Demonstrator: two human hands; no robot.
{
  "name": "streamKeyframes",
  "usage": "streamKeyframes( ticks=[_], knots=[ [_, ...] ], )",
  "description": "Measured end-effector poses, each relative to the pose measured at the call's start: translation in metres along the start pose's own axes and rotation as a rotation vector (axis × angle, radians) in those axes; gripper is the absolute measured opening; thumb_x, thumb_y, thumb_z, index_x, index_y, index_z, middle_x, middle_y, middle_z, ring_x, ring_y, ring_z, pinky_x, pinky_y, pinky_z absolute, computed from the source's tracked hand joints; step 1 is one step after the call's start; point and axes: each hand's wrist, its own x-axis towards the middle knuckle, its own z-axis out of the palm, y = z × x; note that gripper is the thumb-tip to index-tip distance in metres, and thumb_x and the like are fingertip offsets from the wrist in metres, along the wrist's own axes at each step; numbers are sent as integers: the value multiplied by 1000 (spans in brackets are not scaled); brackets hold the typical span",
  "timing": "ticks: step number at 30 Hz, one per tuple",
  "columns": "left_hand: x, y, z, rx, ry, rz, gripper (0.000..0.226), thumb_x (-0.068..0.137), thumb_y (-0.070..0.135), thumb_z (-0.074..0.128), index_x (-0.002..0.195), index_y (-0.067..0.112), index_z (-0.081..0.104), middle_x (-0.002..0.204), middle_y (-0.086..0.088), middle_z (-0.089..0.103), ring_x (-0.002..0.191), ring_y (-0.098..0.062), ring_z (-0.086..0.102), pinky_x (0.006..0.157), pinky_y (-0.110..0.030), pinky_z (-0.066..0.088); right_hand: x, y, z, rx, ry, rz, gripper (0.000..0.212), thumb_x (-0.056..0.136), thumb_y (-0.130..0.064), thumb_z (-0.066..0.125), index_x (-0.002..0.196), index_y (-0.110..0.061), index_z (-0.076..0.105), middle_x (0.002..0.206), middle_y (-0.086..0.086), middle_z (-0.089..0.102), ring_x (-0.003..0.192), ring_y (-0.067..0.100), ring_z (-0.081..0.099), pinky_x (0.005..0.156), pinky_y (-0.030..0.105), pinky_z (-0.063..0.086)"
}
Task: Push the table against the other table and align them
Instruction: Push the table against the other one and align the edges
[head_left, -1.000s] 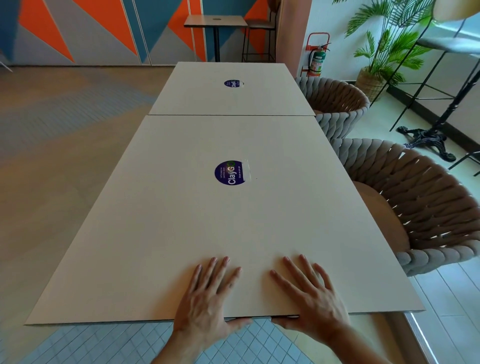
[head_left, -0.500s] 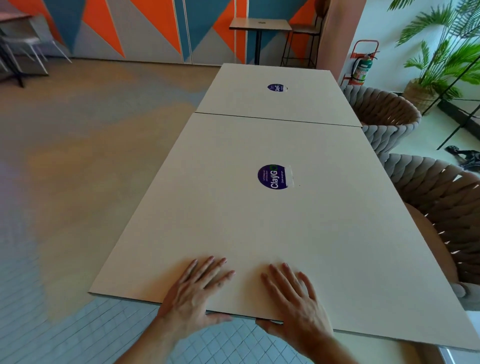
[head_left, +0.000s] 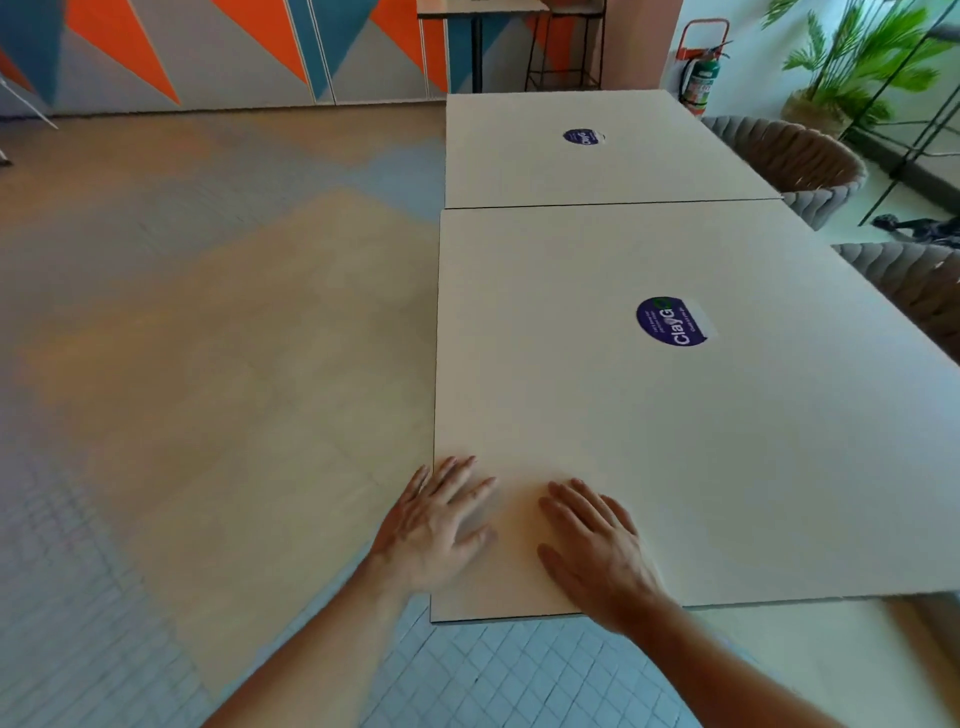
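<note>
Two hands are laid flat on the near table (head_left: 649, 441), close to its near left corner. The left hand (head_left: 441, 525) is spread palm down, fingers fanned and pointing away along the top, its outer edge at the table's left side; nothing is gripped, the fingers are simply apart on the surface. The right hand (head_left: 597, 551) is set just beside it, also palm down with fingers extended and slightly parted, the heel of the hand over the near edge; whether the thumb is hooked under cannot be told. Both forearms are stretched in from below the frame, converging toward the corner.

The near table is seen butted against the far table (head_left: 582, 166), only a thin dark seam between them. At the left end of that seam a small offset is visible, the near table's edge sitting slightly further left. A round purple sticker (head_left: 670, 321) is seen on the near top.
</note>
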Motion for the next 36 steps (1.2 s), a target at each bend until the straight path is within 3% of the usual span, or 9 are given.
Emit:
streamKeyframes(
  ticks=[10,18,22,30,33,36],
  knots=[
    [39,-108,-42,3,-49,122,56,102,54,35,154,35,26,166,4,9,151,-13,-1,120,-33,-10,97,-82,24,45,133,172,47,91,-46,51,133,-25,53,146,-3,50,140,20,39,111,38,37],
    [120,-193,-74,163,-187,319,57,101,61,29,153,42,19,166,7,-1,151,-13,-7,122,-39,-9,210,-108,47,25,146,411,71,90,-65,37,148,-23,36,159,-3,31,148,18,23,117,38,24],
    [165,-222,-91,165,-163,382,60,102,57,32,155,40,9,166,5,-5,151,-14,-7,122,-40,-6,249,-117,55,1,130,529,80,90,-68,36,154,-21,26,163,-3,21,151,17,14,119,36,17],
    [261,-248,-118,216,-229,636,66,100,61,32,154,43,0,164,5,-14,150,-13,-13,121,-36,-12,285,-128,78,-53,144,919,84,88,-75,26,153,-21,28,163,-1,24,151,17,14,119,32,10],
    [290,-256,-122,212,-265,732,66,99,63,31,154,44,0,164,5,-15,150,-13,-14,118,-34,-15,299,-130,81,-94,184,1042,85,90,-76,18,151,-20,34,161,0,30,150,20,18,117,36,11],
    [323,-272,-123,263,-304,849,68,97,66,29,153,45,-4,163,6,-17,149,-12,-16,114,-34,-19,326,-129,84,-141,234,1175,90,89,-80,14,155,-20,27,163,1,22,152,22,12,119,39,11]
  ],
)
